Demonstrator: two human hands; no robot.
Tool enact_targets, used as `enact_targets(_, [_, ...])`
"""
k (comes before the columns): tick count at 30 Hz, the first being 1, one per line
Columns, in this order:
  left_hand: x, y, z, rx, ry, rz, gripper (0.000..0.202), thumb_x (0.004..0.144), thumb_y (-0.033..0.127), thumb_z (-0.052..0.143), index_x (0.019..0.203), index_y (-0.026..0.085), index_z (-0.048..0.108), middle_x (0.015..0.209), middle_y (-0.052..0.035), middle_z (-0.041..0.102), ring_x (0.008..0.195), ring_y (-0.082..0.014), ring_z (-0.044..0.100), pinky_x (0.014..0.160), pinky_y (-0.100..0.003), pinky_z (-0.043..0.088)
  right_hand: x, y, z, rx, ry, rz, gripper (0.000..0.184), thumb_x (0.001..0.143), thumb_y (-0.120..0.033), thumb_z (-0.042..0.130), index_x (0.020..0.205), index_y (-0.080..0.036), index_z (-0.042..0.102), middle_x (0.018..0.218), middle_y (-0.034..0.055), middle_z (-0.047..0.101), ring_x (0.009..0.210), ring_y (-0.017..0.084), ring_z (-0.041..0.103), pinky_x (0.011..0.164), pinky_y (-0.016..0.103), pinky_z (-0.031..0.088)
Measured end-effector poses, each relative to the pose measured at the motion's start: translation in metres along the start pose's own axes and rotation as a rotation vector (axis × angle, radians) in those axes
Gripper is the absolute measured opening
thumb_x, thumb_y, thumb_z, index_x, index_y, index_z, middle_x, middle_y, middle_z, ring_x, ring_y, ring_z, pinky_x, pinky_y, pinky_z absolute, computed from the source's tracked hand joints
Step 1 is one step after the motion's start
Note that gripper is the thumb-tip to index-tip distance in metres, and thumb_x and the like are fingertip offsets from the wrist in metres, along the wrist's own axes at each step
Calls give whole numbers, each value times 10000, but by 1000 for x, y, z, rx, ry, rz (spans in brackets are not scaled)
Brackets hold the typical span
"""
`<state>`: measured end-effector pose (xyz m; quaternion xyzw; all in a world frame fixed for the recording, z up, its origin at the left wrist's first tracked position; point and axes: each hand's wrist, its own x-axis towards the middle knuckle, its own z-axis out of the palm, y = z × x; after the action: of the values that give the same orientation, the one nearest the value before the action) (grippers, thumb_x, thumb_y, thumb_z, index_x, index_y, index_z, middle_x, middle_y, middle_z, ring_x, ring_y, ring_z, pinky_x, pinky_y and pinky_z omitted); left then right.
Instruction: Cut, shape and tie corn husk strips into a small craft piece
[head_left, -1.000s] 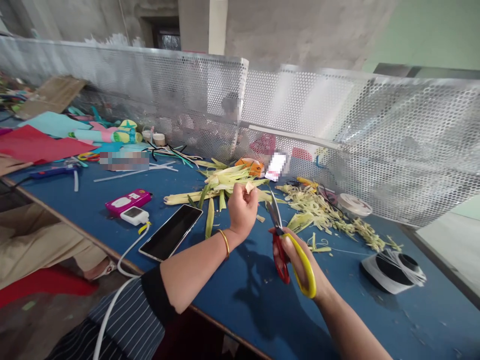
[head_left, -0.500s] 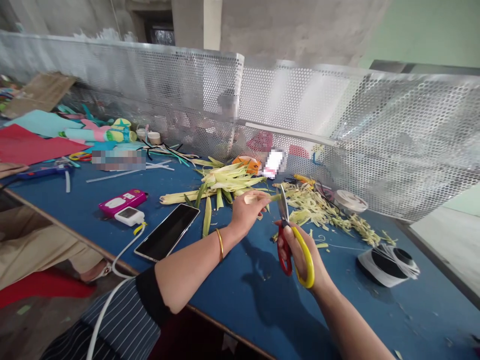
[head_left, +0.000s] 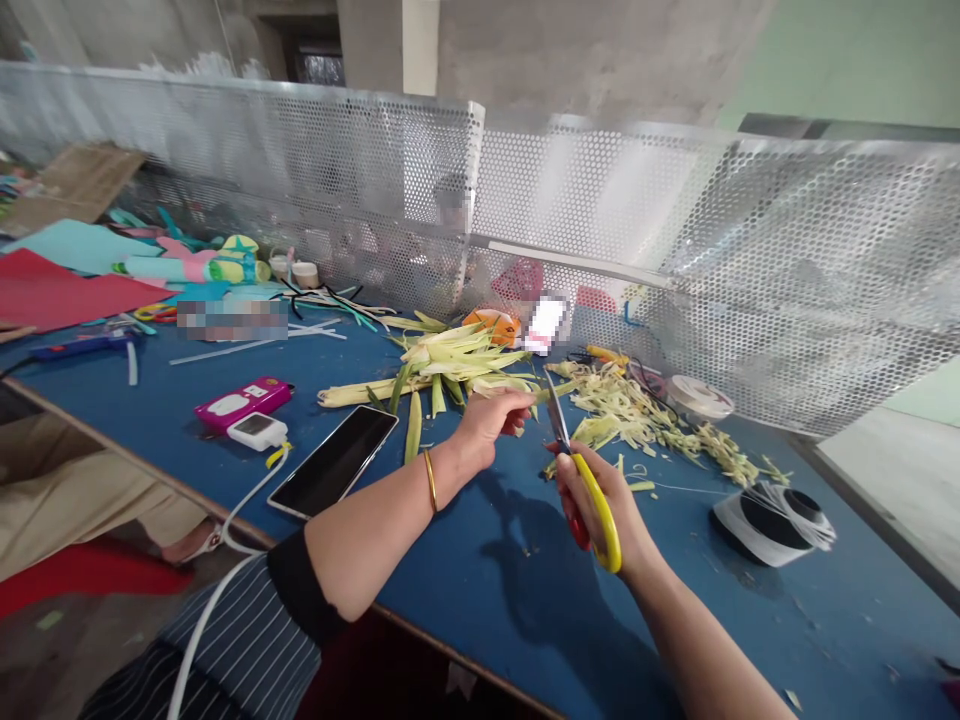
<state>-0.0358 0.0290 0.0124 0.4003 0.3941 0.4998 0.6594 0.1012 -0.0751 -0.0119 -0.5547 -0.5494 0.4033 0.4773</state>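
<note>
My right hand [head_left: 632, 528] is wrapped round the red and yellow handles of a pair of scissors [head_left: 556, 415], whose blades point up and away from me. Pinched in my left hand [head_left: 491, 420] is a pale green corn husk strip [head_left: 553, 393], its free end reaching the blades. The blades look nearly together, and I cannot tell whether the strip is between them. Just beyond my left hand lies a heap of long corn husks [head_left: 457, 358]. Cut and knotted husk pieces [head_left: 626, 405] are spread past the scissors on the blue table [head_left: 457, 580].
A black smartphone [head_left: 335, 462] and a pink device [head_left: 246, 402] with a white cable lie left of my left arm. At the right stands a spool of white thread [head_left: 772, 525]. Perforated metal panels [head_left: 585, 190] border the far side. A seated person's leg [head_left: 90, 490] shows at the left.
The scissors' blades and handles have come closer together. My left hand still pinches the husk strip in nearly the same place. The view has shifted slightly.
</note>
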Motion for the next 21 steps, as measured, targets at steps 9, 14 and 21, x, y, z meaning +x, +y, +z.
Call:
enact_targets(9, [9, 7, -9, 1, 66, -43, 183, 641, 274, 805, 650, 141, 680, 589, -5, 630, 481, -59, 510, 442, -178, 348, 1, 0, -3, 12, 42, 37, 502, 823, -700, 535, 878, -202, 544, 560, -75, 411, 380, 77, 371, 370, 216, 291])
enact_targets(14, [21, 21, -23, -4, 246, 36, 156, 706, 272, 759, 677, 139, 683, 578, 10, 609, 455, -42, 480, 438, -167, 324, -4, -4, 4, -530, -77, 73, 455, 793, -603, 620, 1051, -229, 603, 600, -25, 569, 473, 166, 531, 465, 267, 356])
enact_targets(21, [30, 28, -35, -24, 300, 77, 138, 713, 256, 725, 668, 134, 681, 572, 5, 610, 450, -45, 478, 449, -176, 326, -23, -18, 28, -1243, -199, -93, 181, 807, -367, 647, 884, -207, 685, 895, 111, 692, 771, 248, 662, 592, 290, 357])
